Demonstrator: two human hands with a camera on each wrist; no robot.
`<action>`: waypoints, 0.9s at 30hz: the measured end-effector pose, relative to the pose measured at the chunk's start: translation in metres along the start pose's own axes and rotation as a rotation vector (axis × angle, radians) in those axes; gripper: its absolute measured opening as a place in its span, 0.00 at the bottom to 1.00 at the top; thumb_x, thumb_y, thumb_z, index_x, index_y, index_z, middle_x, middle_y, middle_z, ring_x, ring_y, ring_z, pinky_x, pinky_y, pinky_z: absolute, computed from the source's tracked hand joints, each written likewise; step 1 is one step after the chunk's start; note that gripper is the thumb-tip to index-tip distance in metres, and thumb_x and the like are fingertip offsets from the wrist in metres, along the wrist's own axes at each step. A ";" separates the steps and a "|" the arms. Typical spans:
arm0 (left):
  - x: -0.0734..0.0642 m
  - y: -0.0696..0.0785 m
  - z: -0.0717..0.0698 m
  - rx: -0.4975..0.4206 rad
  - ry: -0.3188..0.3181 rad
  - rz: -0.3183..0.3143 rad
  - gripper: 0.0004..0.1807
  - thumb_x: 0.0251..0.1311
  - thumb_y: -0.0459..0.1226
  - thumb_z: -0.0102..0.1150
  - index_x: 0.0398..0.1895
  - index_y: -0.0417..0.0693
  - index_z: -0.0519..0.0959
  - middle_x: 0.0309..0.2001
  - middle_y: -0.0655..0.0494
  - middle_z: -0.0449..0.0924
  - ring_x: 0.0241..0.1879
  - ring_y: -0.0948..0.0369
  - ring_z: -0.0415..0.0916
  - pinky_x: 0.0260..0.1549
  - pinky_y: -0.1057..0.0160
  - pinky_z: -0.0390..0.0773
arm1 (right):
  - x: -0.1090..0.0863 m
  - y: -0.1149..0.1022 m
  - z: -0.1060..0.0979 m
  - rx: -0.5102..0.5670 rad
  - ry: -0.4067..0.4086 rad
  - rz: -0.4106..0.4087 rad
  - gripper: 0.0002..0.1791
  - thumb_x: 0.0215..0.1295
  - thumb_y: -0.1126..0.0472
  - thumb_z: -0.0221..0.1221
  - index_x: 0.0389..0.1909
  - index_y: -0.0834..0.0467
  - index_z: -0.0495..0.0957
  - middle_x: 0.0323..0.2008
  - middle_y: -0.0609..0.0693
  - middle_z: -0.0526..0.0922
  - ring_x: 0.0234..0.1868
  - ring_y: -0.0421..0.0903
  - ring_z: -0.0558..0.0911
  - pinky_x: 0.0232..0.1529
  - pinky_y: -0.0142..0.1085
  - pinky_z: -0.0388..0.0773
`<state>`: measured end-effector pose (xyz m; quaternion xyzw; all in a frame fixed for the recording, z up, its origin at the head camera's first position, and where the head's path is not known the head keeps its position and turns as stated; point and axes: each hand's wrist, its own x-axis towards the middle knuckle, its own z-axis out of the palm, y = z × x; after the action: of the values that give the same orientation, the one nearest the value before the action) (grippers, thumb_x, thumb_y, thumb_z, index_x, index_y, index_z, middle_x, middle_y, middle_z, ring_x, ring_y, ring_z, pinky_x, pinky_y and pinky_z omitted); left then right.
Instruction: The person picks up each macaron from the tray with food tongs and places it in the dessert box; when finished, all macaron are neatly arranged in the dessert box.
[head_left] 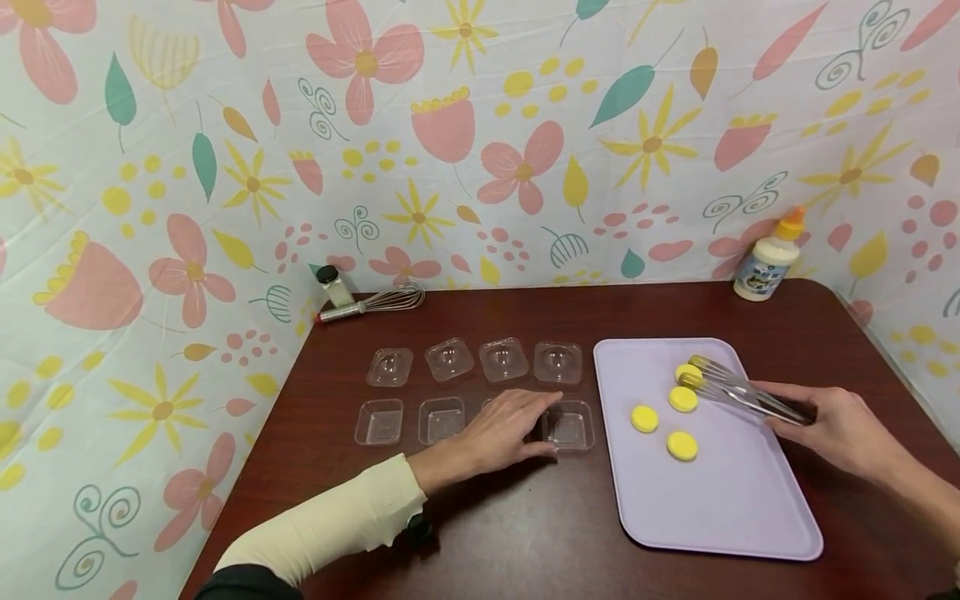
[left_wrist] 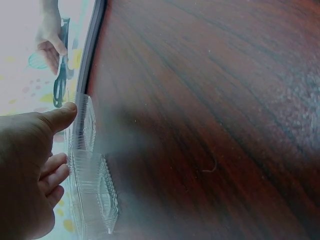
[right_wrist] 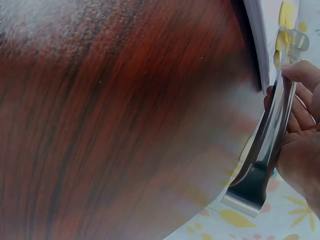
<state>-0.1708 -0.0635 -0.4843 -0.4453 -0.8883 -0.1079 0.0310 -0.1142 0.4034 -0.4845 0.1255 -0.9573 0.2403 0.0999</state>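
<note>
My right hand [head_left: 843, 425] holds metal tongs [head_left: 750, 395] by their sides, thumb on one arm and fingers on the other. The tongs' tips are at the farthest of several round yellow discs [head_left: 682, 446] on a lilac tray [head_left: 712, 512]. My left hand [head_left: 498, 429] lies over the near row of clear plastic boxes, covering most of one. Its thumb and forefinger are spread at the left side of the rightmost box [head_left: 576, 429]. In the left wrist view the thumb [left_wrist: 62, 117] points out straight and the other fingers bend loosely.
Behind the near boxes is a row of clear domed lids [head_left: 558, 363]. A whisk [head_left: 375, 303] and a small black-capped jar [head_left: 335, 286] stand at the back left. A white bottle with an orange cap [head_left: 768, 258] is at the back right, by the flowered cloth.
</note>
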 end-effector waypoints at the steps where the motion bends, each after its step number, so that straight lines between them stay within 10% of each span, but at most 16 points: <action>1: 0.000 0.000 0.000 0.003 -0.001 0.000 0.45 0.65 0.56 0.73 0.79 0.45 0.68 0.70 0.53 0.78 0.69 0.56 0.75 0.73 0.55 0.67 | 0.000 0.000 0.000 0.001 -0.002 0.001 0.30 0.51 0.73 0.78 0.59 0.64 0.85 0.32 0.49 0.85 0.24 0.33 0.66 0.21 0.31 0.62; 27: 0.001 -0.001 0.002 -0.006 -0.001 -0.015 0.44 0.64 0.56 0.74 0.78 0.47 0.69 0.69 0.55 0.79 0.68 0.58 0.75 0.73 0.59 0.65 | 0.013 -0.022 -0.010 0.033 0.074 -0.137 0.31 0.46 0.77 0.79 0.55 0.64 0.87 0.31 0.48 0.86 0.23 0.31 0.69 0.21 0.25 0.65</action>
<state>-0.1725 -0.0631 -0.4859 -0.4388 -0.8913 -0.1104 0.0284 -0.1187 0.3864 -0.4633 0.1834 -0.9381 0.2533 0.1491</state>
